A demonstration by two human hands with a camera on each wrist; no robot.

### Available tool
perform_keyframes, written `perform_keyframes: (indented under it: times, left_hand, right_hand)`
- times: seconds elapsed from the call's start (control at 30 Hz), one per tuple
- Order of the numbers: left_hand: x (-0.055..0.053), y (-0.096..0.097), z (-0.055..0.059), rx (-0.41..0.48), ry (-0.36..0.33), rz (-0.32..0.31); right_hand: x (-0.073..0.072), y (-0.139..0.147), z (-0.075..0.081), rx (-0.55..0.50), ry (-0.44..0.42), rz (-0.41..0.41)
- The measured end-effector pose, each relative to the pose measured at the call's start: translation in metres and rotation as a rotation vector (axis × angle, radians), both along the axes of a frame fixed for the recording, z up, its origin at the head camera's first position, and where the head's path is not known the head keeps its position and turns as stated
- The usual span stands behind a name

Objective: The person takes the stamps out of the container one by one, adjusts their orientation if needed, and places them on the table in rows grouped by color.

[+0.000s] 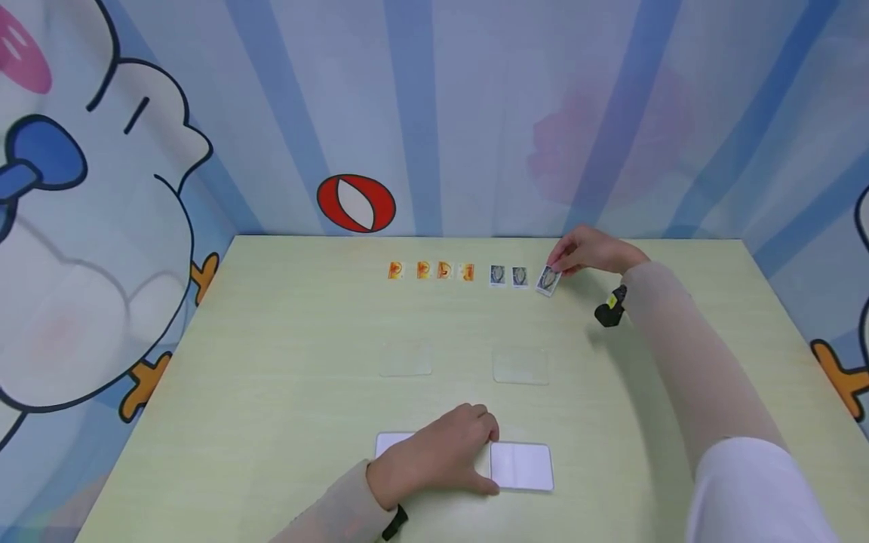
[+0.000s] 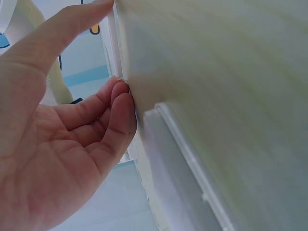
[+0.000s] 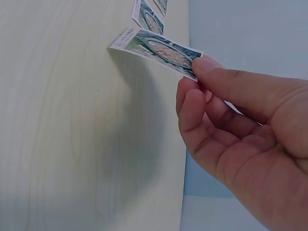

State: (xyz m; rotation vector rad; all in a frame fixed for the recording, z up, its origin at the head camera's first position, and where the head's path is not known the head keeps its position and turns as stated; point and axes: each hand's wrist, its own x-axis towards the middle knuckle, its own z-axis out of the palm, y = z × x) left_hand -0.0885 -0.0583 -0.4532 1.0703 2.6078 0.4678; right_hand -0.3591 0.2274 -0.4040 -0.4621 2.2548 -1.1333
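Observation:
My right hand [image 1: 589,250] pinches a postage stamp [image 3: 159,49] by one end between thumb and fingers, tilted at the table's back edge. The stamp carries a dark green picture with an oval shape. To its left lie two similar dark stamps [image 1: 508,277], then a row of several orange stamps [image 1: 433,270]. Near the front, my left hand [image 1: 437,451] spans the left end of a flat white case [image 1: 523,466], with thumb and a finger at its opposite edges. Another white case [image 1: 390,440] is partly hidden behind that hand.
Two clear rectangular lids [image 1: 406,359] [image 1: 520,366] lie on the pale wooden table [image 1: 285,339], between the stamps and the cases. A printed cartoon backdrop [image 1: 468,113] rises directly behind the table. A black wrist camera [image 1: 610,308] hangs beneath the right wrist.

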Motion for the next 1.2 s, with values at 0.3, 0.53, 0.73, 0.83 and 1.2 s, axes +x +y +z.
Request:
perform_keyframes:
  times: [0.3,0.53,0.73,0.83,1.2]
  left_hand:
    - [0.000,0.000,0.001,-0.008,-0.010,-0.002]
    - [0.000,0.000,0.001,-0.013,-0.014,0.003]
    - [0.000,0.000,0.001,-0.009,-0.009,0.000]
    - [0.000,0.000,0.001,-0.004,-0.008,-0.002]
    - [0.001,0.000,0.004,-0.016,-0.009,0.002]
  right_hand:
    - [-0.003,-0.004,0.000,0.051,0.038,0.001]
    - [-0.006,-0.009,-0.005,0.090,0.099,0.007]
    - [-0.007,-0.014,-0.005,0.123,0.144,0.024]
    - [-0.008,-0.015,-0.005,0.130,0.158,0.028]
    - [-0.015,-0.019,-0.015,0.149,0.206,0.045]
